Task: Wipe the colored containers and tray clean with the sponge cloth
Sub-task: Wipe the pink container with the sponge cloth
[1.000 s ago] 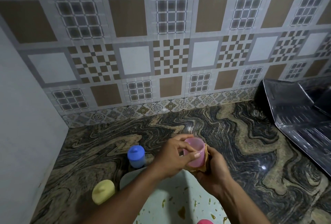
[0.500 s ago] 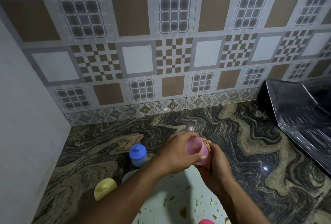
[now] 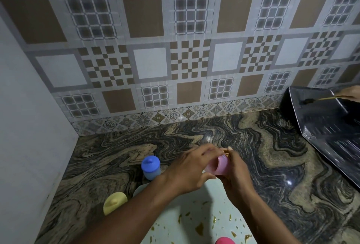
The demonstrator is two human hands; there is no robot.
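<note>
A patterned brown-and-grey tiled wall (image 3: 191, 48) backs a swirled dark stone countertop (image 3: 272, 165). A glossy black ridged panel (image 3: 331, 136) slants in at the counter's right end. At the near edge lies a pale green tray (image 3: 214, 208), spattered with brown stains. Above its far end the person's two hands meet. The left hand (image 3: 194, 167) has fingers and thumb curled round a pink container (image 3: 222, 165), held off the tray and tilted on its side. The right hand (image 3: 237, 177) wraps the container's far side and presses a sponge cloth (image 3: 226, 154) to it, of which only a yellowish sliver shows. A blue lidded container (image 3: 150, 167) stands on the counter beside the tray's far-left corner, with a yellow container (image 3: 115, 202) nearer. A red-pink object (image 3: 225, 240) is cut off at the bottom edge.
</note>
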